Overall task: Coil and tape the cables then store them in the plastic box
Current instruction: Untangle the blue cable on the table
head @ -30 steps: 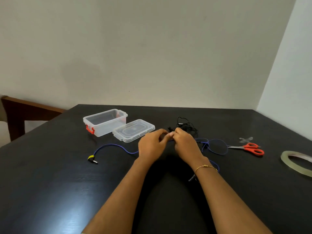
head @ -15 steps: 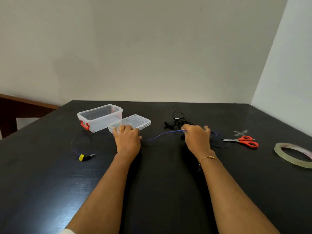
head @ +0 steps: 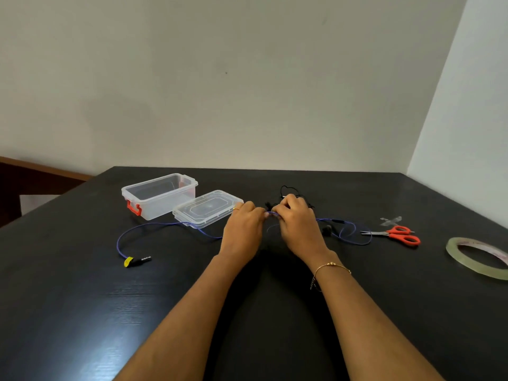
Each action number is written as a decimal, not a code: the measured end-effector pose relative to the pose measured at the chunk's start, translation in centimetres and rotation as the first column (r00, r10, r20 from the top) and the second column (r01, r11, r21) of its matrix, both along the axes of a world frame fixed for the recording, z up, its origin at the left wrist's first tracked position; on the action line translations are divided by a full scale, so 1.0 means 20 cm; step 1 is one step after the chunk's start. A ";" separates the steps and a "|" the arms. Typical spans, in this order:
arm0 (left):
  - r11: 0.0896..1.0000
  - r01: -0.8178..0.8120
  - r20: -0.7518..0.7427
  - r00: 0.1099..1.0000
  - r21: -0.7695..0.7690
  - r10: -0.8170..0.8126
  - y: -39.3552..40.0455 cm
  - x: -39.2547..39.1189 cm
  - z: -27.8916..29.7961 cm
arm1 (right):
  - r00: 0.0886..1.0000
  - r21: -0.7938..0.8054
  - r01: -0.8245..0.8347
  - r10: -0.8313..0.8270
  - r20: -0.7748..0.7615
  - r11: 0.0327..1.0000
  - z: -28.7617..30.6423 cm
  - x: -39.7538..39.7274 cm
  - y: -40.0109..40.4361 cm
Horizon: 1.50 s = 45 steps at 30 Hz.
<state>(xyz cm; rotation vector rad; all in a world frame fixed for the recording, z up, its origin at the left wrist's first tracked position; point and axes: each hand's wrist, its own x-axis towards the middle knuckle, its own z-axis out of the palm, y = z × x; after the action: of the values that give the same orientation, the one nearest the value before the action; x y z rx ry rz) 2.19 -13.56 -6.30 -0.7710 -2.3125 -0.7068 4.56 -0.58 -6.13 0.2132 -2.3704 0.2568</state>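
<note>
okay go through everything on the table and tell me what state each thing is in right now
plastic box: open, nothing inside.
lid: off, flat beside the box.
blue cable: uncoiled, pinched by both hands.
black cable: loose tangle, untaped.
scissors: closed, lying flat.
tape roll: lying flat.
left hand: pinching blue cable.
right hand: pinching blue cable.

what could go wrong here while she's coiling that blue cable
1. The blue cable runs right against the lid; pulling it in may drag or snag on the lid.
2. A black cable lies tangled just behind the right hand, so it could get caught into the coil.
3. Both the left hand and right hand pinch the cable, while the tape roll and scissors sit off to the right; letting go to reach them may loosen the coil.
</note>
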 end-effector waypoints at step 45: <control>0.862 -0.502 0.133 0.861 0.074 0.490 -0.10 -0.03 0.07 | 0.956 -0.139 0.280 -0.263 0.133 0.950 0.02 0.02 0.20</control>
<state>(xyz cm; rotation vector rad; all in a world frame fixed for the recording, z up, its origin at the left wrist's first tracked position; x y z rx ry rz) 1.55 -15.62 -4.94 -0.0660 -2.4023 -0.6346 5.05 3.35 -5.81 -0.2077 -2.4422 0.3270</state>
